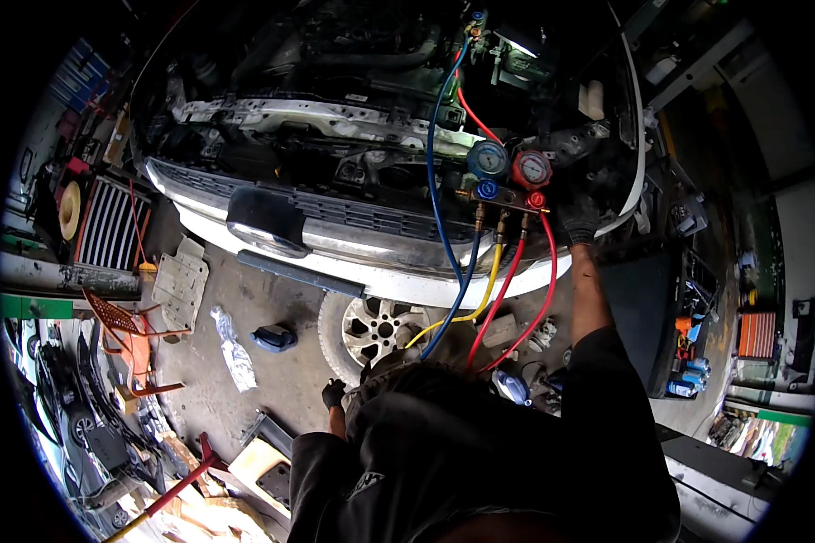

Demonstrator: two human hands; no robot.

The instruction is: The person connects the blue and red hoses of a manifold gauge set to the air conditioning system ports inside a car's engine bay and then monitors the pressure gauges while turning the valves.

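My right arm reaches forward to the front right corner of a white car's open engine bay. The dark-gloved right hand [580, 220] rests there beside a manifold gauge set [509, 197], and its fingers blend into the shadow. The gauge set has a blue gauge [488, 159] and a red gauge [532, 169], with blue, yellow and red hoses running down from it. My left hand [333, 393], also in a dark glove, hangs low by my side, left of the wheel. It is too small and dark to show how its fingers are set.
The car's front bumper [353, 262] spans the view ahead. Below it a loose wheel [380, 330] lies on the floor, with a dark blue container [273, 338] to its left. An orange chair [131, 344] stands further left. Spray cans [688, 380] stand at the right.
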